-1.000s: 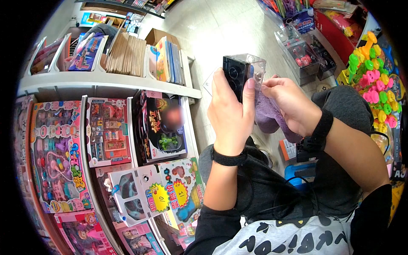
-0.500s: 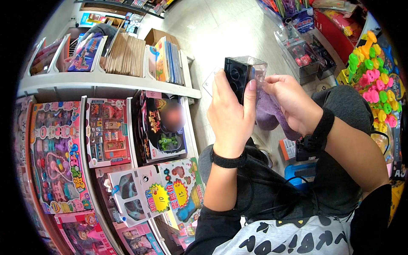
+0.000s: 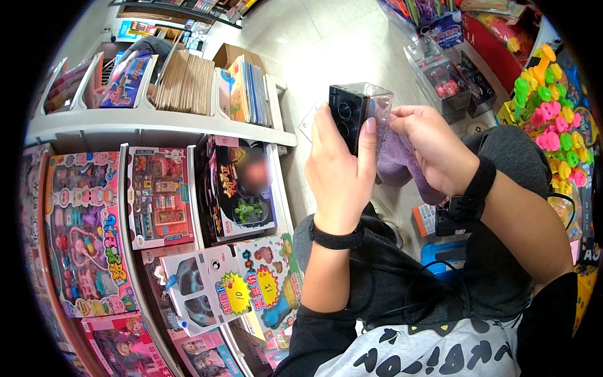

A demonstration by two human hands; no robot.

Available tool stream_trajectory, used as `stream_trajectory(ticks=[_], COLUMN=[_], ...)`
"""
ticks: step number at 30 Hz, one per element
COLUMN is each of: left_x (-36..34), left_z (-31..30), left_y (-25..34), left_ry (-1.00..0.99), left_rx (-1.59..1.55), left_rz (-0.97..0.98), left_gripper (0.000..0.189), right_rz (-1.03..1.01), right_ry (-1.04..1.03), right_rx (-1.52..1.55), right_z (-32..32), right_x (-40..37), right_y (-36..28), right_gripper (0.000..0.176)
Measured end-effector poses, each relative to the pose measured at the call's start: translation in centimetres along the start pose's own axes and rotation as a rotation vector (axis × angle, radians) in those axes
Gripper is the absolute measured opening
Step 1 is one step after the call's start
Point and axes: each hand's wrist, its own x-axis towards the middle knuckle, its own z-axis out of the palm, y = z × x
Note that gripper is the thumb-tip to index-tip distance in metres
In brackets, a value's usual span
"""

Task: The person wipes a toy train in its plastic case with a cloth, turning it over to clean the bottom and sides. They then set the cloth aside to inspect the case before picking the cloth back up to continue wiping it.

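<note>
My left hand (image 3: 339, 166) is closed around a clear plastic display box (image 3: 381, 94) with a black base (image 3: 347, 113). The base faces left and shows round recesses, while the see-through cover points right. Against the cover's near right edge, my right hand (image 3: 433, 147) pinches a purple cloth (image 3: 396, 157), which hangs below the fingers. Both wrists wear black bands. The box is held up over the floor, in front of my knees.
At left, shelves (image 3: 207, 127) hold boxed toys and upright books and envelopes (image 3: 185, 81). More clear display boxes (image 3: 447, 78) stand on the floor at upper right. Colourful plastic toys (image 3: 553, 116) hang at far right. A blue container (image 3: 443, 254) lies between my legs.
The display box has shifted very slightly left in my left hand. My right hand, with the purple cloth, has moved a little along the clear cover.
</note>
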Motion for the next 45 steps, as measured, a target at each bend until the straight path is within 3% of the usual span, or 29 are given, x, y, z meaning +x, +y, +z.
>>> stream_trajectory(ticks=[9, 11, 45], left_x=[0.0, 0.0, 0.0], left_z=[-0.1, -0.1, -0.4], left_y=[0.0, 0.1, 0.4], left_ry=[0.006, -0.006, -0.035], left_rx=[-0.007, -0.017, -0.042], left_rz=[0.018, 0.013, -0.006], left_gripper=[0.039, 0.053, 0.048], right_rz=[-0.003, -0.007, -0.024], right_ry=[-0.026, -0.013, 0.047], right_rx=[0.034, 0.039, 0.124], right_z=[-0.4, -0.4, -0.7], right_x=[0.2, 0.1, -0.2], right_y=[0.1, 0.0, -1.7], right_gripper=[0.018, 0.018, 0.013])
